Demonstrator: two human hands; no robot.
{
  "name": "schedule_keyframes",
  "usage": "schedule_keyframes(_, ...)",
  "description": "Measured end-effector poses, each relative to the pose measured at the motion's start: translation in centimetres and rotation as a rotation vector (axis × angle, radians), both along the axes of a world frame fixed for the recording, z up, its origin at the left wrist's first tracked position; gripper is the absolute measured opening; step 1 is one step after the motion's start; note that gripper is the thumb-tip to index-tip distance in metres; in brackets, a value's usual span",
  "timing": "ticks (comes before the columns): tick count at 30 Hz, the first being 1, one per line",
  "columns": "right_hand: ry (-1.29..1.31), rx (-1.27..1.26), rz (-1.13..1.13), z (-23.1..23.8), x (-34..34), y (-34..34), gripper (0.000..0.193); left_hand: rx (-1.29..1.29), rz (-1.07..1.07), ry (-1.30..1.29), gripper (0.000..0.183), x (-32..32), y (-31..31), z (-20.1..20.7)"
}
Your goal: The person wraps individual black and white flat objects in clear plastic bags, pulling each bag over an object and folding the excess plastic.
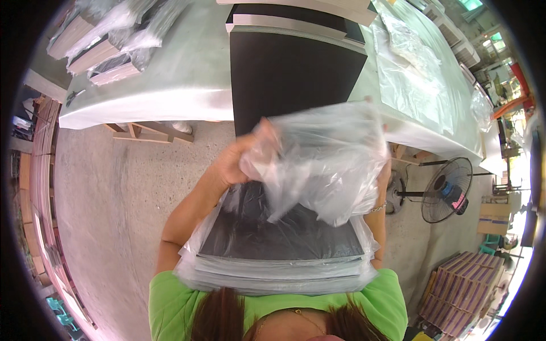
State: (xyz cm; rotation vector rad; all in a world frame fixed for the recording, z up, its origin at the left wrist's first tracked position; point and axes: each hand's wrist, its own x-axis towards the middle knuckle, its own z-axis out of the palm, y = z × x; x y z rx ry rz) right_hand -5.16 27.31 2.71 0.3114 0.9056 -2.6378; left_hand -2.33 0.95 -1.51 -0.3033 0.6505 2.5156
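A clear, crinkled plastic bag (327,165) is held up in front of me, smeared by motion. My left hand (245,156) is closed on its left side, thumb and fingers bunching the film. At the right edge, my right hand (383,170) grips the bag too, though the plastic covers most of its fingers. Below the bag, close to my chest, lies a stack of black boards in clear plastic (281,236). Beyond it, a bare black board (293,74) with pale edges reaches from the table toward me, its near part hidden behind the bag.
More pale-edged black boards (296,21) are stacked at the far end of the white-covered table (187,68). Plastic-wrapped boards (116,71) lie at its left, loose plastic sheets (412,62) at its right. A fan (446,190) stands at right, near a striped stack (463,292).
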Motion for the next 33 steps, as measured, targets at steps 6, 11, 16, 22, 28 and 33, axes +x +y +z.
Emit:
schedule_keyframes(6,0.273,-0.344,0.372,-8.9,2.4,6.7,0.059,-0.381,0.575,0.276,0.046,-1.1,0.2,5.1)
schedule_keyframes(11,0.381,-0.219,0.009,-5.9,0.6,8.7,0.064,-0.079,-0.336,0.494,0.054,-0.6,-1.0,-0.7)
schedule_keyframes(16,0.226,0.027,-0.283,-8.1,-0.1,8.7,0.070,-0.611,-0.403,0.591,0.047,-0.2,-2.4,-5.0)
schedule_keyframes(22,0.263,0.447,0.632,-6.2,0.2,9.8,0.070,0.578,0.089,0.649,0.046,-3.4,-5.5,-2.2)
schedule_keyframes(28,0.308,0.973,0.128,3.8,-3.6,7.2,0.050,-0.549,0.093,0.311,0.035,-2.8,-2.8,3.5)
schedule_keyframes(33,0.682,1.348,-0.360,3.6,-8.1,4.2,0.046,-1.068,0.587,0.686,0.027,-8.9,-2.5,3.5)
